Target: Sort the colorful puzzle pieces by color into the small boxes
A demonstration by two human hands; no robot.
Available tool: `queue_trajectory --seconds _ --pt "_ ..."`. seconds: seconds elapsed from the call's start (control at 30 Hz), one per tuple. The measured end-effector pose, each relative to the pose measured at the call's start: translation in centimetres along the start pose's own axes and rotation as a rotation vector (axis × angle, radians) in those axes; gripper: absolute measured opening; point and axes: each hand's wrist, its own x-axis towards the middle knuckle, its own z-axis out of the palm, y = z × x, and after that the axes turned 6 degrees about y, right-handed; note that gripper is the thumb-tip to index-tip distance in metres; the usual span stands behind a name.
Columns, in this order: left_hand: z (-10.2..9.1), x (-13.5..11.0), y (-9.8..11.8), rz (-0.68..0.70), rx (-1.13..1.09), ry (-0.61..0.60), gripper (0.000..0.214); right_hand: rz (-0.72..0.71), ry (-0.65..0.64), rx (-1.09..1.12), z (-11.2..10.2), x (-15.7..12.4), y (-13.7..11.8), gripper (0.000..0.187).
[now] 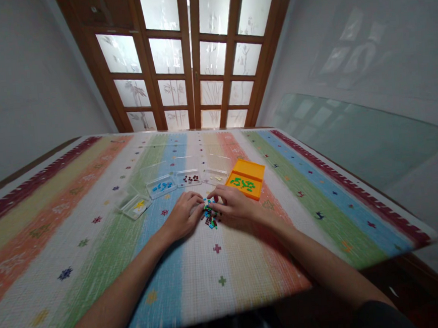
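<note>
Sitting between your left hand (185, 214) and right hand (237, 203) is a little pile of pieces (210, 220), down on the striped tabletop (200, 286) and nearer to you than the boxes; it's a jumble of tiny bits in blue, green and dark red, some kinda blocky, though too small to make out properly; single bits point every which way, but the heap as a whole looks longer running away from you than across; your fingers on both hands are bent in at its far part, right thumb and forefinger arched; honestly can't tell if either set is pinching anything; beyond that sits an arc of open boxes, left to right: yellow-piece box (134, 214), blue-piece box (163, 192), dark-red-piece box (189, 185), pale-piece box (209, 175), then an orange box (250, 168) with green bits.
</note>
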Motion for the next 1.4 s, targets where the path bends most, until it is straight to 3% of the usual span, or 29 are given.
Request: queue_trajectory --seconds 0.23,0.43,0.7,0.9,1.1,1.3,1.4 --pt "0.4 0.2 -0.1 -0.07 -0.144 0.076 0.016 -0.195 0.15 0.016 1.5 0.3 0.1 0.016" --pt "0.1 0.5 -0.5 -0.174 -0.186 0.133 0.018 -0.172 0.138 0.006 1.2 2.3 0.7 0.012" --pt "-0.3 0.1 -1.0 -0.181 -0.027 0.141 0.014 0.177 -0.051 -0.394 -1.9 6.4 3.5 0.018" --pt "0.3 0.1 -1.3 -0.224 -0.051 0.053 0.014 0.239 -0.278 -0.506 -2.7 7.6 4.1 0.024" --pt "0.2 0.7 -1.7 -0.246 -0.078 0.01 0.016 0.224 -0.324 -0.478 -2.9 7.9 4.7 0.024" --pt "-0.4 1.4 -1.8 -0.241 -0.101 0.001 0.018 0.109 -0.225 -0.272 -4.4 6.2 4.5 0.024" --pt "-0.3 1.6 -1.6 -0.208 -0.114 -0.018 0.018 0.021 -0.33 -0.102 -4.6 4.8 3.8 0.021"
